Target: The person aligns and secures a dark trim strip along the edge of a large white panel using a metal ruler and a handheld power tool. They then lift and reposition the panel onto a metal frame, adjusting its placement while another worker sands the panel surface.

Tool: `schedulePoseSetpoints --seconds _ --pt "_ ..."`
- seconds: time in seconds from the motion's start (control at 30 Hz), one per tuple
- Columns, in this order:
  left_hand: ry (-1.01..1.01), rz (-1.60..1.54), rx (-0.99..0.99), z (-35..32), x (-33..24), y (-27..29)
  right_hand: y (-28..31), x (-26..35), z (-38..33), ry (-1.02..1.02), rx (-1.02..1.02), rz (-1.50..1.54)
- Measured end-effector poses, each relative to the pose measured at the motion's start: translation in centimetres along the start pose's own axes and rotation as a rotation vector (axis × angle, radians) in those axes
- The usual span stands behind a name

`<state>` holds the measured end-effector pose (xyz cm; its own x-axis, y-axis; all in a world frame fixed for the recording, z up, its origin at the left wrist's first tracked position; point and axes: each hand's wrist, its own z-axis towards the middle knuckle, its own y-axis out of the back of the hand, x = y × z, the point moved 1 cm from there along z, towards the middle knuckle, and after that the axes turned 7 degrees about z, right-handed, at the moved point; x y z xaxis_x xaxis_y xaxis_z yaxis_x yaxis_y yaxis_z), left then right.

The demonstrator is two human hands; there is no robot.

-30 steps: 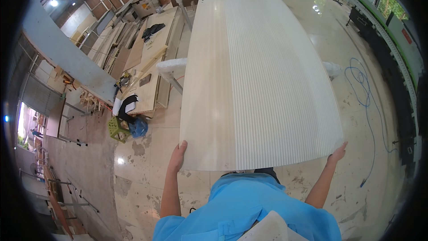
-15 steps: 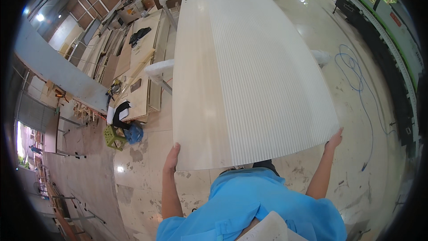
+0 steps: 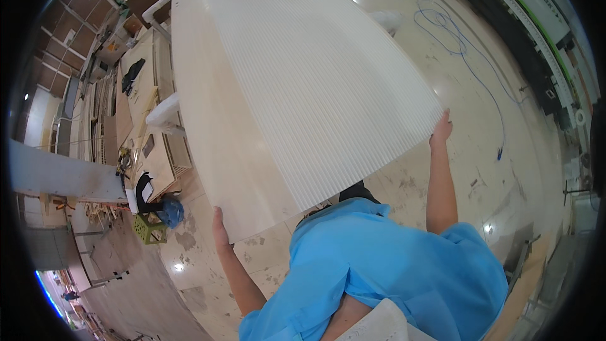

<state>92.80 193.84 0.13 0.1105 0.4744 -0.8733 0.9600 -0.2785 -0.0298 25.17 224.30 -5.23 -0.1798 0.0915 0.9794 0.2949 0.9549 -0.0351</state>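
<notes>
A long, pale panel (image 3: pixel 278 82) stretches away from my body, smooth wood-toned along its left side and finely ribbed and whitish along its right. At its near left corner my left hand (image 3: pixel 221 228) is closed on the edge, thumb up along the side. My right hand (image 3: pixel 442 127) grips the near right corner, with its fingers partly hidden beneath the panel. White-wrapped support arms, one on the left (image 3: pixel 163 113) and one on the right (image 3: pixel 386 20), stick out from under the panel's long sides.
Left of the panel stands a low stack of boards (image 3: pixel 165 151) with tools and dark cloth on it. A green plastic stool (image 3: pixel 149 230) and a blue bag (image 3: pixel 170 212) are at its near end. A blue hose (image 3: pixel 483 82) lies coiled on the floor before a long machine (image 3: pixel 505 22).
My view has turned, so the panel, boards and hose sit further left. The panel looks more slanted in the picture. Both hands keep their hold on its near corners.
</notes>
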Motion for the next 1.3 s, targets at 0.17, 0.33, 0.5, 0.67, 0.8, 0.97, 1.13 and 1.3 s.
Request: schedulePoseSetpoints --seconds 0.17,0.33,0.5,0.67,0.8,0.97,1.13,1.3 --pt "-0.006 0.004 -0.078 -0.3 -0.2 0.0 0.0 1.2 -1.2 -0.012 0.014 -0.002" --pt "-0.033 0.007 -0.087 0.0 0.2 0.4 -0.3 1.9 -1.9 -0.033 -0.007 -0.067" --pt "-0.018 0.007 -0.071 0.1 0.4 1.0 0.3 3.0 -1.9 0.3 -0.048 -0.667" --pt "-0.02 -0.002 -0.063 0.1 0.3 1.0 -1.1 5.4 -5.0 0.778 0.146 -1.378" --pt "-0.016 0.036 -0.082 -0.2 0.0 0.8 -4.8 3.9 -16.7 0.845 0.785 -1.097" --pt "0.015 0.065 -0.101 -0.5 -0.5 0.8 -8.0 3.4 -25.9 1.092 1.408 -0.903" --pt "-0.012 0.064 -0.094 -0.8 -0.8 0.7 -14.4 6.0 -15.1 0.981 0.946 -1.076" --pt "-0.009 0.071 -0.148 -0.9 -0.9 0.4 -3.6 4.3 -5.6 0.706 0.254 -1.257"
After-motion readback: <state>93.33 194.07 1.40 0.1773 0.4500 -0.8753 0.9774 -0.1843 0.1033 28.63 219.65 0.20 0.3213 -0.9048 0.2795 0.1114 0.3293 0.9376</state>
